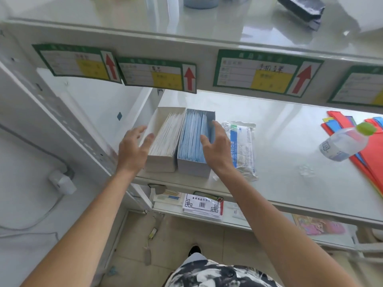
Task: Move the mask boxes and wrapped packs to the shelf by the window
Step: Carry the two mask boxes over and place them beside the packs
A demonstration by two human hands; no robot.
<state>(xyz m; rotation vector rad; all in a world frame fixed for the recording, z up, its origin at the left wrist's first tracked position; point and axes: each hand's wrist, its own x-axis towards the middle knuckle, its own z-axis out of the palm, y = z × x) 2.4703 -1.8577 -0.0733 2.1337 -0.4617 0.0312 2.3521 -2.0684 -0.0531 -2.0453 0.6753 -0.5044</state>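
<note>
Your left hand (132, 149) and right hand (217, 146) are spread open, holding nothing, flanking the two mask boxes (180, 141) at the shelf's (290, 141) front-left corner, likely to lift both together; the wrapped pack (242, 148) lies just right

A pale metal shelving unit (269, 125) filled the view, its glossy tiers catching soft daylight. Green-bordered label cards (267, 71) with red arrows hung along the front edge of the upper tier (145, 15). To the left stood a white perforated upright (68, 129), and beside it a white wall (18, 193) with a plug (62, 183) and trailing cable. Below lay beige floor tiles (186, 237).
</note>
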